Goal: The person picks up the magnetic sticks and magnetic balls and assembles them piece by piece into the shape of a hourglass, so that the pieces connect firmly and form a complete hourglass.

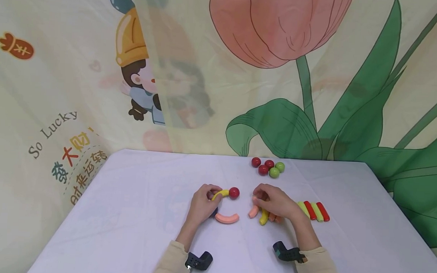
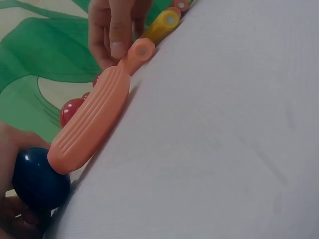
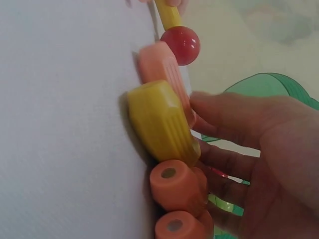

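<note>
My left hand [image 1: 202, 202] pinches a yellow curved rod [image 1: 221, 193], whose right end meets a red ball [image 1: 234, 193]. Under that hand, partly hidden, is a dark blue ball [image 2: 41, 178]; a salmon curved rod [image 1: 227, 218] touches it and lies on the table. To the right, my right hand [image 1: 274, 200] holds the upper end of another salmon curved rod [image 3: 164, 67] between thumb and finger. Just below its palm lie a loose yellow curved rod [image 3: 160, 119] and salmon rods [image 3: 175, 184] with grey discs in their ends, partly covered by the hand.
Several red balls [image 1: 263, 170] and two green balls [image 1: 274, 172] sit near the table's back edge. Right of my right wrist, red and light green rods [image 1: 317, 211] lie side by side on the white tablecloth [image 1: 129, 213]. A printed curtain [image 1: 192, 71] hangs behind.
</note>
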`<state>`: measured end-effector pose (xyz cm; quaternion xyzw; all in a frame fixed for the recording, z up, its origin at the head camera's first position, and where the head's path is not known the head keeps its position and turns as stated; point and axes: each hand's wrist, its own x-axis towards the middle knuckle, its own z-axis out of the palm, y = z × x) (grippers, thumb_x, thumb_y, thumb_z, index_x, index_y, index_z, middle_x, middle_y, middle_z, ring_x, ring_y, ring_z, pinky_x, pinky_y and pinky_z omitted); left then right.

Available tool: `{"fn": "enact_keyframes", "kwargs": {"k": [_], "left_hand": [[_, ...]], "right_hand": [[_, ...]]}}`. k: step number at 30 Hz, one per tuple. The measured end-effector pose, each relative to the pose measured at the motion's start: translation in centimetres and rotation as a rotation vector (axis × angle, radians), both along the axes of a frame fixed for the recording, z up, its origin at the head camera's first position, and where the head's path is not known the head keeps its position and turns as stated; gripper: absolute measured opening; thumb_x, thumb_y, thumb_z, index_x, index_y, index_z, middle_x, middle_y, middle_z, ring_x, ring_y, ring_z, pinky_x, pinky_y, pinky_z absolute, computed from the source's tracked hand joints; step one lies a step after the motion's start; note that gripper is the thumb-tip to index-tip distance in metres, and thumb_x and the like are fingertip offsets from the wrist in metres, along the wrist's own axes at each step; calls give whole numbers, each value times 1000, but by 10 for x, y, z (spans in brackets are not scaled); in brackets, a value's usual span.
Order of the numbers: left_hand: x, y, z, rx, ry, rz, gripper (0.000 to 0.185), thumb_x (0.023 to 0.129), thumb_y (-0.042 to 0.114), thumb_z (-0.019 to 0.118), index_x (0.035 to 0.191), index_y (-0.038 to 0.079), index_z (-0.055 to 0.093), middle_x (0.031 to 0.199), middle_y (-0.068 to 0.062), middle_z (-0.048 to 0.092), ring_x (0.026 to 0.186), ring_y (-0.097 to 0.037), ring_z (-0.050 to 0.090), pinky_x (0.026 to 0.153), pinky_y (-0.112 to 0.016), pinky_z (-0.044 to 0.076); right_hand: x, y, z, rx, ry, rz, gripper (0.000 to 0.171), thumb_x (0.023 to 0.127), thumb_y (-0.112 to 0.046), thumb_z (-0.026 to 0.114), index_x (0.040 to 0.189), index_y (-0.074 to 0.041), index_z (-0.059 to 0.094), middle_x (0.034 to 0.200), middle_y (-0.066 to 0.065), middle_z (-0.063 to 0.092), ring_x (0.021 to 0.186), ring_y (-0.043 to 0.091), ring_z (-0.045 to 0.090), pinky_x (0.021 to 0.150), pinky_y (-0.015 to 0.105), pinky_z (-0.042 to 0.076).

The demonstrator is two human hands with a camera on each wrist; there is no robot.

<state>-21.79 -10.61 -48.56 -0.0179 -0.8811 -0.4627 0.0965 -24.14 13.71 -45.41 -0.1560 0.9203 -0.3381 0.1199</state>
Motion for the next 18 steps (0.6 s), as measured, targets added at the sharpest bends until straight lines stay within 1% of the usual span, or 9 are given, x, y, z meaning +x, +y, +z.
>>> {"fn": "enact_keyframes", "kwargs": {"k": [3,6,8,12,18], "left_hand": [[0,-1,0,24,-1,2,15,82,15,69,96,15,70,85,0,60,73,-10,50,66,-20,40],[0,-1,0,24,-2,3,14,82,15,68,96,16,70,86,1,64,75,-10,52,68,-21,42],[-1,-1,0,29,-5,2,14,82,16,68,96,17,70,86,1,66,75,-10,53,68,-21,42],[-1,-1,-1,32,-9,-3,14,83,16,67,96,17,69,87,1,67,74,-9,53,67,-21,42],[-2,-3,-1,17,2,-11,14,83,16,67,97,16,69,87,1,67,75,-9,53,68,-21,41]], "right_hand": [[1,-3,1,28,-3,-49,23,87,-25,67,105,-15,58,85,0,57,73,14,52,63,26,45],[2,-5,2,50,-8,-85,28,86,-27,68,107,-15,56,83,1,55,66,15,51,58,27,44],[2,-7,2,63,-6,-97,30,85,-28,69,108,-15,55,81,2,54,62,15,51,55,27,43],[3,-11,1,76,4,-109,30,82,-29,71,105,-16,56,77,1,53,58,16,50,50,28,41],[4,-15,-2,64,29,-132,32,82,-30,72,105,-16,56,75,1,52,54,16,49,45,28,39]]}}
